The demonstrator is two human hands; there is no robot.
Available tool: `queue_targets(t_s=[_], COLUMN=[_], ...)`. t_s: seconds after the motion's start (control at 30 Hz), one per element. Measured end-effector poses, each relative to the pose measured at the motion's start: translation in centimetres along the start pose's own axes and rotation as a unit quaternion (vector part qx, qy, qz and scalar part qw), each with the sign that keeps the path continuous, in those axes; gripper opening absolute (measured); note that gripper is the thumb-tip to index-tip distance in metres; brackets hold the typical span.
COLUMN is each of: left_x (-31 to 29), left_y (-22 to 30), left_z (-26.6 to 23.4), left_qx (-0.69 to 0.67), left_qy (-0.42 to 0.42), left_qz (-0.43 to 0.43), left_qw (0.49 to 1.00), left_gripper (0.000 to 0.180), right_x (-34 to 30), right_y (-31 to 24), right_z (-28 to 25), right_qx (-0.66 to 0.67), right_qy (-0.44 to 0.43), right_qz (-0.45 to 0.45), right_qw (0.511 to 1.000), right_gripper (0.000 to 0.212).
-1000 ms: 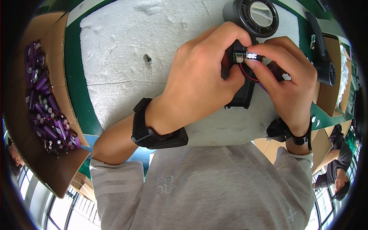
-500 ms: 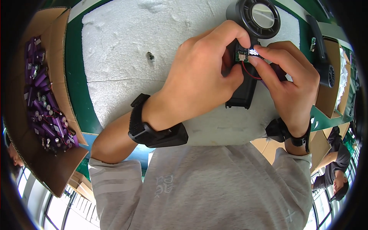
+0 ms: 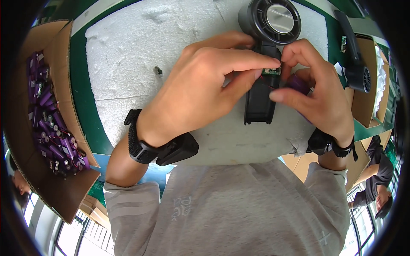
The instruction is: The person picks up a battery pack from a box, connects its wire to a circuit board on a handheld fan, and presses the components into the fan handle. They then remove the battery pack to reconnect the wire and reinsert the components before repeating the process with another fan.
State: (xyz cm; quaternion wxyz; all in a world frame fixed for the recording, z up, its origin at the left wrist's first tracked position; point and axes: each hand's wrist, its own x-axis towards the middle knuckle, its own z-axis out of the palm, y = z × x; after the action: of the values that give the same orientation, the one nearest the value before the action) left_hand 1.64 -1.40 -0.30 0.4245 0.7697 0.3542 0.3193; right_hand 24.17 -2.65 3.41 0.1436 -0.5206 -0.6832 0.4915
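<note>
A black handheld fan [image 3: 279, 19] lies on a white foam sheet, its round head at the far side and its open handle housing [image 3: 259, 102] pointing towards me. My left hand [image 3: 200, 81] pinches a small green circuit board [image 3: 272, 71] at the top of the handle with thumb and index finger. The fingertips cover part of the board. In the curled fingers of my right hand [image 3: 322, 85] sits a purple battery cell [image 3: 299, 84], partly hidden. The right thumb is stretched out beside the handle. A thin red wire shows between board and cell.
An open cardboard box [image 3: 64, 179] of several purple battery cells [image 3: 47, 106] stands at left. To the right are another black fan [image 3: 358, 64], a small circuit board [image 3: 343, 44] and a box [image 3: 365, 109] with white wrapping. A person [image 3: 376, 179] is at far right.
My right fingers have come away from the board and moved back around the cell. My left index finger now presses on the board. The fan has shifted slightly left in view.
</note>
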Motion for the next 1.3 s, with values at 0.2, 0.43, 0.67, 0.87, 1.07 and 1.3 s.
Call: queue_targets(t_s=[0.2, 0.43, 0.67, 0.87, 1.07, 1.3], left_x=[-0.1, -0.1, -0.2, -0.3, -0.3, -0.3], left_y=[0.4, 0.2, 0.1, 0.2, 0.2, 0.3], left_z=[0.0, -0.3, -0.4, -0.1, -0.2, -0.1], left_qx=[-0.025, -0.061, -0.086, -0.082, -0.071, -0.08], left_qy=[0.005, 0.061, 0.061, 0.071, 0.048, 0.055], left_qz=[-0.03, -0.077, -0.105, -0.1, -0.077, -0.109], left_qw=[0.999, 0.993, 0.989, 0.989, 0.993, 0.989], left_gripper=[0.037, 0.039, 0.037, 0.037, 0.036, 0.036], right_x=[-0.8, -0.7, -1.3, -1.5, -1.4, -1.4], right_y=[-0.4, -0.3, -0.6, -0.6, -0.9, -0.7], right_z=[-0.2, -0.7, 0.1, 1.0, 1.4, 1.4], right_qx=[-0.072, -0.174, -0.331, -0.316, -0.361, -0.347], right_qy=[0.011, 0.095, 0.198, 0.213, 0.21, 0.22], right_qz=[-0.102, -0.072, -0.159, -0.159, -0.158, -0.145], right_qw=[0.992, 0.978, 0.909, 0.911, 0.895, 0.9], right_gripper=[0.061, 0.053, 0.021, 0.015, 0.016, 0.015])
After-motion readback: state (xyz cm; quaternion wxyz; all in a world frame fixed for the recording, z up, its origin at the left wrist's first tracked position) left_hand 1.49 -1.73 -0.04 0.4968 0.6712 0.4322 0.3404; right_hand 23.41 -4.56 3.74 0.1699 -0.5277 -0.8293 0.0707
